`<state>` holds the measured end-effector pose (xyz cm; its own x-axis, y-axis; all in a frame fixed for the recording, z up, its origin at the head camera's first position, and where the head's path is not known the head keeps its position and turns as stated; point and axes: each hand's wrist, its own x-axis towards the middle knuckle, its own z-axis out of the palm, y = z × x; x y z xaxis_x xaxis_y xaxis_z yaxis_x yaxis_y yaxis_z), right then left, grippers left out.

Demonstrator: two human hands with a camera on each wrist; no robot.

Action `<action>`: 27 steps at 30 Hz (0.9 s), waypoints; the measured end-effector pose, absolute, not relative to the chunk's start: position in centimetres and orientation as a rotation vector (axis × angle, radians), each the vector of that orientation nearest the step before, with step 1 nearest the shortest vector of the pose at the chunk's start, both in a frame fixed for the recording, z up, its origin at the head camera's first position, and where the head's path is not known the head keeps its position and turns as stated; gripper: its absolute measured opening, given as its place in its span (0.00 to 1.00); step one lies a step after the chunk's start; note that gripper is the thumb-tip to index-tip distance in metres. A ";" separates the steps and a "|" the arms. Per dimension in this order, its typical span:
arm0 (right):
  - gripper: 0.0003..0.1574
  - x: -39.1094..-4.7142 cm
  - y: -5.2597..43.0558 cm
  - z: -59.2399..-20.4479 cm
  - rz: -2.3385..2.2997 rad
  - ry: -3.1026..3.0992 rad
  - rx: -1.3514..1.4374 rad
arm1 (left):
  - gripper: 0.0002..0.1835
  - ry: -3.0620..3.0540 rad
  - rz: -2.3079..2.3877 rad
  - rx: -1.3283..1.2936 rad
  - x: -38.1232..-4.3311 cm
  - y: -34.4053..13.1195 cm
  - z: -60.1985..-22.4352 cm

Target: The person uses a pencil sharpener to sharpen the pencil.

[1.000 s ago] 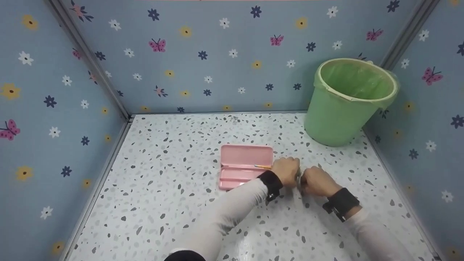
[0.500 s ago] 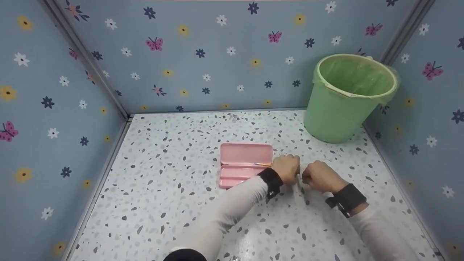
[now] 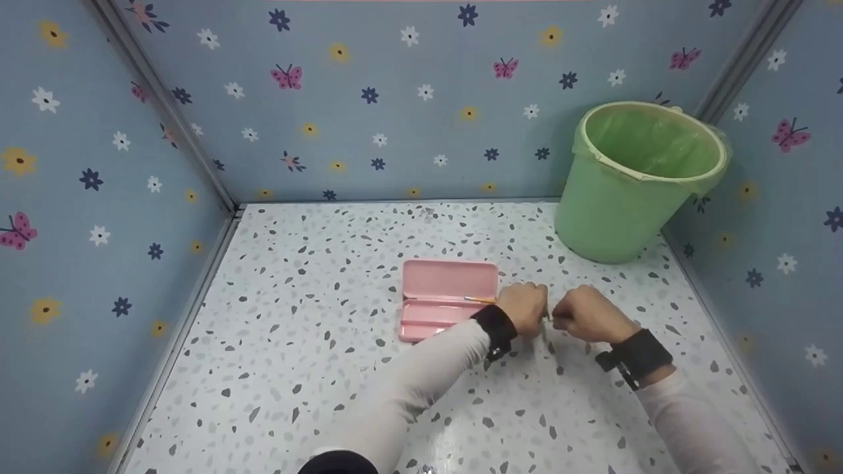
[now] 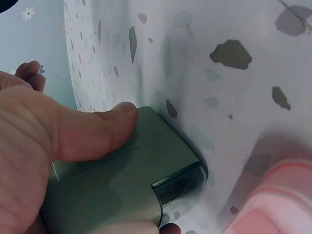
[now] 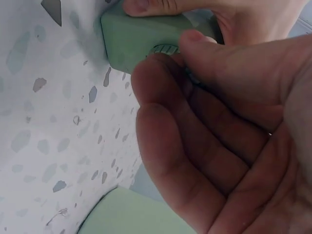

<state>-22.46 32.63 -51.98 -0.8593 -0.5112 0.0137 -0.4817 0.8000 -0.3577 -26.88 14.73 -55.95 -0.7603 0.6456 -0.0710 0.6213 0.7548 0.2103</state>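
My left hand (image 3: 523, 309) grips a green box-shaped pencil sharpener (image 4: 122, 170) on the white speckled table, its thumb lying along the top. A dark see-through window (image 4: 183, 187) forms one end of the sharpener. At the opposite end, my right hand (image 3: 589, 316) has curled fingers, with thumb and forefinger pinching at a ridged round knob (image 5: 165, 48); the fingertips hide part of it. Left of both hands lies an open pink pencil case (image 3: 449, 280). A thin yellow stick with a blue end (image 3: 479, 299), perhaps a pencil or brush, lies across its hinge side.
A green bin (image 3: 612, 210) with a liner stands at the back right corner of the table. Blue flowered panels (image 3: 395, 99) enclose the table at the back, left and right.
My right hand has shifted slightly up and right, its wrist turning a little at the sharpener's end. My left hand keeps its hold in the same place.
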 end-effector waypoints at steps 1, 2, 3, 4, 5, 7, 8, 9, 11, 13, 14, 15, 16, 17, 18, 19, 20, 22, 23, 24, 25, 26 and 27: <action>0.15 -22.5 32.6 -51.9 -0.536 2.905 -0.799 | 0.19 2.806 0.267 1.020 -26.9 14.7 -56.0; 0.15 -22.5 32.6 -51.8 -0.530 2.910 -0.800 | 0.18 2.802 0.276 1.018 -26.8 14.8 -56.0; 0.14 -22.6 32.6 -51.7 -0.523 2.915 -0.796 | 0.18 2.800 0.286 1.017 -26.8 14.8 -56.0; 0.13 -22.7 32.7 -51.6 -0.520 2.921 -0.795 | 0.17 2.799 0.295 1.018 -26.8 14.7 -56.0; 0.12 -22.8 32.7 -51.6 -0.520 2.927 -0.795 | 0.17 2.802 0.303 1.018 -26.8 14.7 -55.9; 0.10 -23.0 32.8 -51.4 -0.529 2.937 -0.781 | 0.14 2.809 0.317 1.020 -26.7 14.6 -55.8; 0.09 -23.1 32.9 -51.4 -0.534 2.941 -0.776 | 0.13 2.815 0.318 1.024 -26.7 14.6 -55.8; 0.09 -23.3 32.9 -51.3 -0.541 2.946 -0.767 | 0.12 2.818 0.313 1.030 -26.6 14.6 -55.8; 0.07 -23.6 33.1 -51.2 -0.564 2.959 -0.749 | 0.12 2.826 0.296 1.040 -26.6 14.6 -55.7; 0.06 -24.0 33.2 -51.1 -0.584 2.969 -0.725 | 0.12 2.835 0.279 1.046 -26.6 14.6 -55.7; 0.05 -24.2 33.2 -51.0 -0.595 2.971 -0.714 | 0.13 2.845 0.266 1.051 -26.7 14.6 -55.8; 0.04 -24.4 33.2 -50.9 -0.608 2.973 -0.704 | 0.14 2.849 0.252 1.056 -26.7 14.6 -55.8; 0.04 -24.6 33.2 -50.8 -0.616 2.975 -0.687 | 0.14 2.852 0.243 1.060 -26.8 14.7 -55.9; 0.05 -24.8 33.3 -50.7 -0.621 2.976 -0.672 | 0.15 2.854 0.237 1.063 -26.9 14.7 -56.0; 0.06 -25.0 33.3 -50.6 -0.626 2.980 -0.661 | 0.14 2.854 0.232 1.065 -27.0 14.8 -56.1; 0.07 -25.2 33.3 -50.5 -0.632 2.985 -0.652 | 0.14 2.854 0.227 1.066 -27.1 14.8 -56.1; 0.08 -25.3 33.3 -50.4 -0.639 2.991 -0.640 | 0.14 2.853 0.227 1.066 -27.1 14.9 -56.2; 0.09 -25.6 33.3 -50.3 -0.642 3.006 -0.618 | 0.13 2.843 0.242 1.064 -27.2 14.9 -56.3; 0.10 -25.7 33.4 -50.3 -0.644 3.013 -0.614 | 0.12 2.839 0.246 1.065 -27.2 14.9 -56.3; 0.10 -25.8 33.4 -50.3 -0.644 3.017 -0.611 | 0.12 2.836 0.250 1.063 -27.2 14.9 -56.4; 0.10 -25.8 33.4 -50.3 -0.642 3.020 -0.609 | 0.12 2.832 0.252 1.063 -27.2 14.8 -56.4; 0.10 -25.9 33.4 -50.3 -0.638 3.020 -0.605 | 0.13 2.827 0.255 1.062 -27.2 14.8 -56.5; 0.10 -25.9 33.4 -50.3 -0.633 3.018 -0.599 | 0.13 2.819 0.258 1.063 -27.2 14.8 -56.5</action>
<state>-25.94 33.38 -50.34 -0.9272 -0.3667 0.0769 -0.3667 0.8460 -0.3871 -27.24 14.80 -56.50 -0.7470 0.6630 -0.0497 0.6430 0.7394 0.1997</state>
